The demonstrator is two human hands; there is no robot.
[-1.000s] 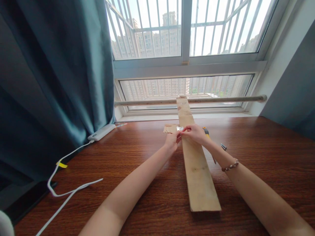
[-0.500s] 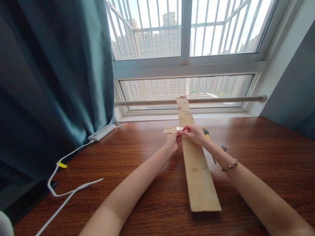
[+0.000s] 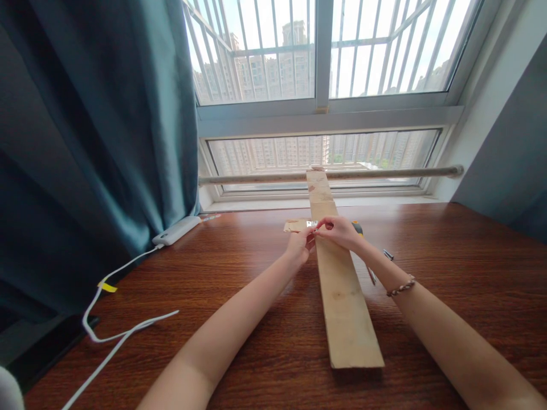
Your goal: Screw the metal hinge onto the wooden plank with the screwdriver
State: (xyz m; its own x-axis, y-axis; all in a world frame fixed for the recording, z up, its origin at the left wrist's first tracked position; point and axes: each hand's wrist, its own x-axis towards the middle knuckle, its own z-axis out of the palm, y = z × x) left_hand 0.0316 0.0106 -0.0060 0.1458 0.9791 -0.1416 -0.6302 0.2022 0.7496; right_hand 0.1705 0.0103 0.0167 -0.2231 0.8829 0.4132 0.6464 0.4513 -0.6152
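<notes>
A long pale wooden board [image 3: 348, 302] lies lengthwise on the brown table. Against its left edge, toward the far part, sits a short wooden piece [image 3: 294, 226], with a small shiny metal plate [image 3: 311, 224] where the two meet. My left hand [image 3: 299, 245] is at this joint, its fingers closed close to the plate. Over the board, my right hand [image 3: 339, 232] pinches with thumb and forefinger beside the left fingertips. Whatever is between the fingertips is too small to make out. A yellow-and-black handled screwdriver [image 3: 358, 228] lies partly hidden behind my right hand and forearm.
Several small screws [image 3: 388, 254] lie right of my right wrist. A white power strip [image 3: 176, 230] with a white cable [image 3: 96, 296] is at the left, by the blue curtain [image 3: 106, 114]. Beyond the table, a horizontal pipe [image 3: 384, 173] crosses before the window.
Both hands stay at the joint. My right fingers and wrist have shifted only slightly; the boards have not visibly moved.
</notes>
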